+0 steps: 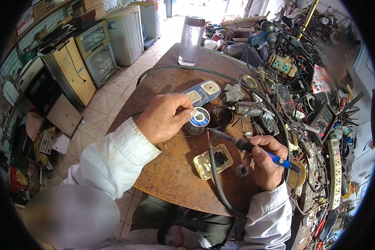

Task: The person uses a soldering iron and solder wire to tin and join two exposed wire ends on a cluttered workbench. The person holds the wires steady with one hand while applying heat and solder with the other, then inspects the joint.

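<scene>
My left hand (164, 118) is closed in a pinch at the rim of a spool of solder (199, 118) with a blue-and-white label. What lies between its thumb and finger is too small to make out. In my right hand (266, 164) is a soldering iron (248, 146) with a black and blue handle, its tip pointing left, close to the bared wire ends of a thick black cable (214, 164). Beneath the cable lies an opened cream plastic housing (202, 166) with dark parts inside. A small round dark tin (221, 116) stands right of the spool.
A blue-grey power strip (204, 93) lies behind the spool. On the far side of the wooden table (162, 183) stands a clear water bottle (191, 41). Tangled cables, a multimeter (322, 121) and a drill (262, 37) crowd the right side. Old appliances (71, 71) line the left wall.
</scene>
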Motion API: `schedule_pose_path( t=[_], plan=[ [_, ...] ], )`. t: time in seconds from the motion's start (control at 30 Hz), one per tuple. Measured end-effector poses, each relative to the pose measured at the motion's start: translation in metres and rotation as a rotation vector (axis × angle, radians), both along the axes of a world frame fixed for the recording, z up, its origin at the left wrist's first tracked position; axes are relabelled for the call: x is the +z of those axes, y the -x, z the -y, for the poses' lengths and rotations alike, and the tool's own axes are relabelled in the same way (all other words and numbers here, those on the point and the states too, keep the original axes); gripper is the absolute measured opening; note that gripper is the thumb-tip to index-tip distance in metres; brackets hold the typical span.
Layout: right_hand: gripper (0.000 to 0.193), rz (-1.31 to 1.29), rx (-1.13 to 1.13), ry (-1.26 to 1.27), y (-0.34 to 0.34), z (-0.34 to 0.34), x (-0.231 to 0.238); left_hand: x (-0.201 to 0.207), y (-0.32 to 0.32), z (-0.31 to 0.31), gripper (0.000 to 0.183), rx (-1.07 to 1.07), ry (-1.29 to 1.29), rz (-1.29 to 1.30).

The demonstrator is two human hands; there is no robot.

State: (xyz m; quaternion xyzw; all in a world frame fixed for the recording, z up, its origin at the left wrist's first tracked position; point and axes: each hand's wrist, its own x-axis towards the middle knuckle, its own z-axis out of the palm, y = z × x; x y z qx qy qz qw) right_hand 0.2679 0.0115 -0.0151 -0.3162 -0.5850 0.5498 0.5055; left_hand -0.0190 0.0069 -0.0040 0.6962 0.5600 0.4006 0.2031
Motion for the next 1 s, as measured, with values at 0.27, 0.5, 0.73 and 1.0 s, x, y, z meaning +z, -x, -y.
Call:
schedule_pose_path(
  t=[0.27, 0.5, 0.73, 1.0],
  plan=[
    [0.026, -0.024, 0.039, 0.000, -0.0010, -0.0008, 0.0004, 0.0006, -0.0003, 0.0004, 0.015, 0.004, 0.000, 0.002],
    [0.030, 0.009, -0.002, -0.004, 0.0005, 0.0004, 0.0008, 0.0014, -0.0010, 0.0010, 0.015, 0.008, 0.007, -0.003],
    [0.031, 0.006, -0.006, 0.006, 0.0006, 0.0007, 0.0012, -0.0002, -0.0002, 0.0002, 0.015, -0.002, -0.027, -0.007],
    [0.031, -0.004, 0.004, 0.004, -0.0004, 0.0004, 0.0005, -0.0001, -0.0007, 0.0000, 0.015, -0.003, -0.014, -0.003]
  ],
)
